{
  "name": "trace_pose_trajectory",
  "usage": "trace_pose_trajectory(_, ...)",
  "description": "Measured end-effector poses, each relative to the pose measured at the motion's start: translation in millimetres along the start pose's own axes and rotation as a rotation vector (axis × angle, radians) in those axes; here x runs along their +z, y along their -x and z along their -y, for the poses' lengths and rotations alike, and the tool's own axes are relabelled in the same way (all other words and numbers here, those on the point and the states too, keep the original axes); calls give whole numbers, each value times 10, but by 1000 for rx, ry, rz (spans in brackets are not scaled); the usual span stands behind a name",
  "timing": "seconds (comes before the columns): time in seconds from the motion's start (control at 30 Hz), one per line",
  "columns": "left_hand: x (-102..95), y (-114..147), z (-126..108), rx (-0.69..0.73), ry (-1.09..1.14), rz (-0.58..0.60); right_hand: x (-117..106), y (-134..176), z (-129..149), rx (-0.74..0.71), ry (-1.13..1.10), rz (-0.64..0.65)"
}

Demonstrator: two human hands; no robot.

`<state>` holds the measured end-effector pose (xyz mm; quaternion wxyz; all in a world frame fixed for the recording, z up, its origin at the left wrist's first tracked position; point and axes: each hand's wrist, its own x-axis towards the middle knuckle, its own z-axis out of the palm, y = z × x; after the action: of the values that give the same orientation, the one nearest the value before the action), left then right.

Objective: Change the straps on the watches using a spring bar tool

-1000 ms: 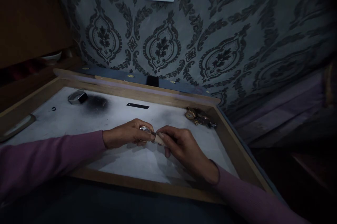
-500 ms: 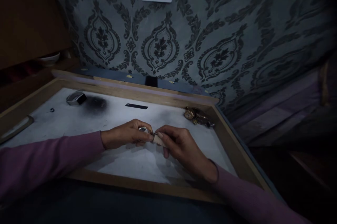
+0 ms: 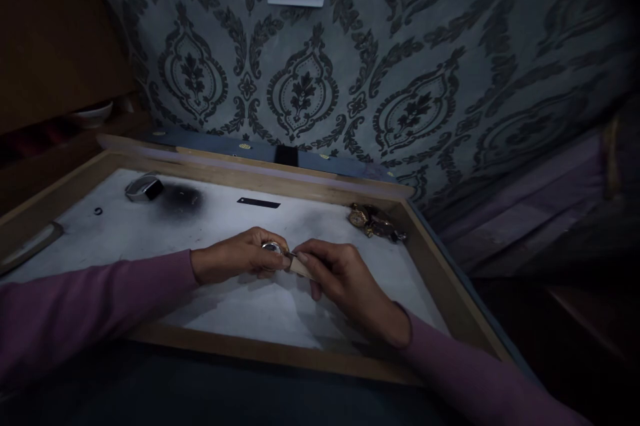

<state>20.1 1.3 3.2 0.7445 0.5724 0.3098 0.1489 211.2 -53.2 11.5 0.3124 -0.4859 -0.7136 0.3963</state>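
Note:
My left hand (image 3: 245, 256) is closed around a round silver wristwatch (image 3: 271, 247), its face turned up between thumb and fingers. From the watch's right side a pale beige strap (image 3: 301, 269) runs under my right hand (image 3: 340, 276). The thumb and forefinger of that hand are pinched together at the strap's end close to the case. Whether a small pin or tool sits between those fingertips is too dark to tell. Both hands are just above the white bottom of a shallow wooden tray (image 3: 270, 353), nearly touching each other.
At the tray's back left lies a silver-banded watch (image 3: 145, 188) near a small dark ring (image 3: 98, 211). A black flat strip (image 3: 259, 203) lies at centre back, and gold-brown watches (image 3: 373, 221) at right. A curved band (image 3: 35, 244) rests on the left. Patterned wallpaper (image 3: 303, 86) rises behind.
Almost nothing differs. The view has shifted very slightly, and both hands keep the same hold on the watch and its strap.

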Motion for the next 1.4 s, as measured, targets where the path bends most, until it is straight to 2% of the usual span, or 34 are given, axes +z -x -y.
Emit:
trace_pose_trajectory(1.1,32,16,-56,-15,-28,-10,8,4,-4,9,-1,-6)
trace_pose_trajectory(1.4,8,3,-7,-12,-9,-3,0,8,16,-9,-3,-8)
